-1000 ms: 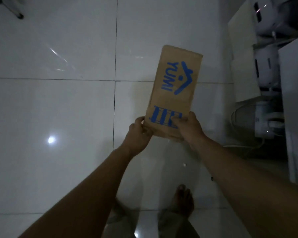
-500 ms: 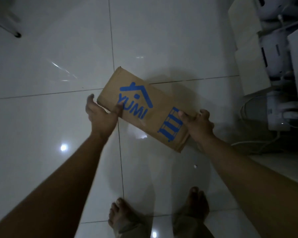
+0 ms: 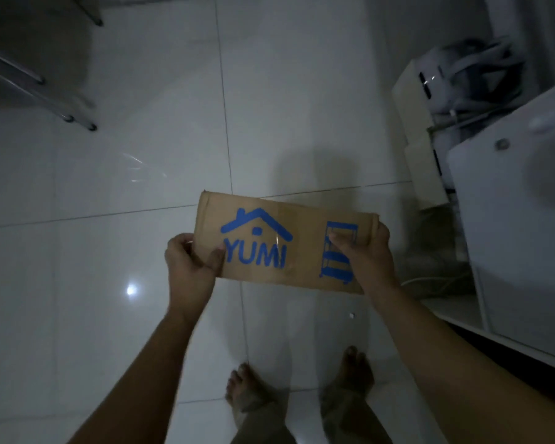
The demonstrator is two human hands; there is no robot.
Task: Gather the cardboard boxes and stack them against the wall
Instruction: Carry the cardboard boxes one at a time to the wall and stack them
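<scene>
Where 1 second ago the cardboard box (image 3: 285, 248) pointed away from the person, gripped by both hands at its near end, it now lies crosswise in front of them with the blue house mark and "YUMI" print reading upright. Half a second ago it was midway, slanted, with the left hand (image 3: 191, 265) already moved out to the logo end.

Now each hand has 1 short end. The left hand wraps the left edge, thumb pressed on the printed face beside the "Y". The right hand (image 3: 366, 251) clasps the right edge, thumb across the blue shelf drawing and fingers curled behind. The box is held in the air above the tiled floor (image 3: 141, 187), over the person's bare feet (image 3: 350, 376), touching nothing else.

That turn reads as squaring the box up for carrying or setting down flat. It looks flattened or very slim, though its thickness is hard to judge in the dim light. A white cabinet (image 3: 510, 219) and pale boxes (image 3: 426, 174) stand to the right. No stack of cardboard is in view, so the placing step is probably yet to come.
</scene>
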